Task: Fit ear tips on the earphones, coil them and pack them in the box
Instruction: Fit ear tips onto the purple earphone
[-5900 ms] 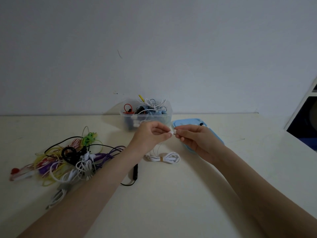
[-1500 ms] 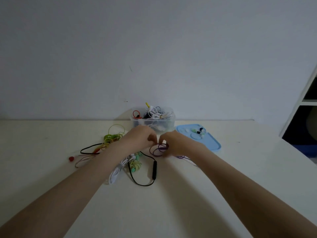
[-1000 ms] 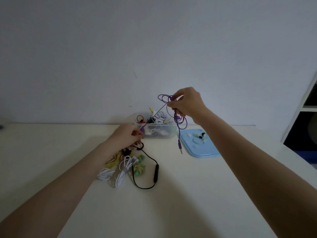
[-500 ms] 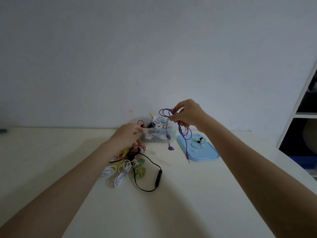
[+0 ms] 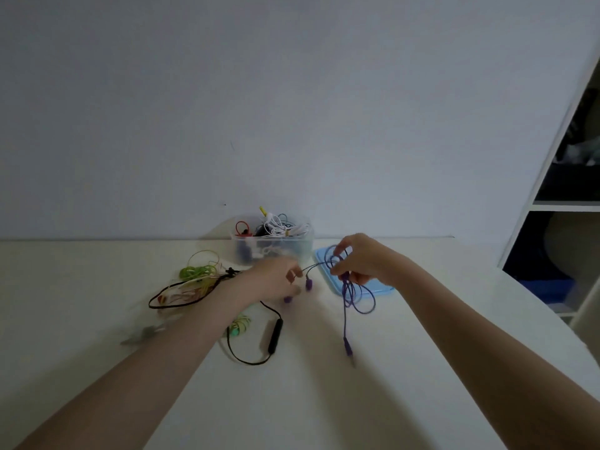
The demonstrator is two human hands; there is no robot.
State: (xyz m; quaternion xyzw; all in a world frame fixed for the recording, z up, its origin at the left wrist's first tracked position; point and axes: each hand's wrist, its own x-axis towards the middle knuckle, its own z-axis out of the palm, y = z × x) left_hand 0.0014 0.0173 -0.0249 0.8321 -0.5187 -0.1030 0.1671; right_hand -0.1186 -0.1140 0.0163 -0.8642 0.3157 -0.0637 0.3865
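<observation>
My right hand (image 5: 363, 261) grips a tangle of purple earphones (image 5: 352, 297) just above the table, in front of the blue lid. Loops of the cord hang below the hand and its plug (image 5: 348, 349) trails down to the table. My left hand (image 5: 276, 280) is blurred and pinches the cord near the two purple earbuds (image 5: 307, 283), which dangle beside its fingers. The clear plastic box (image 5: 272, 246) stands at the back against the wall, filled with several coiled earphones.
A blue lid (image 5: 383, 289) lies right of the box, mostly behind my right hand. Left of my left arm lies a pile of green, yellow and black earphones (image 5: 194, 280). A black cord with an inline remote (image 5: 276, 334) loops near the middle. White shelving (image 5: 565, 203) stands at the right.
My right hand has come down from above the box to just over the table with the purple earphones. My left hand has moved right and taken the cord near the earbuds.
</observation>
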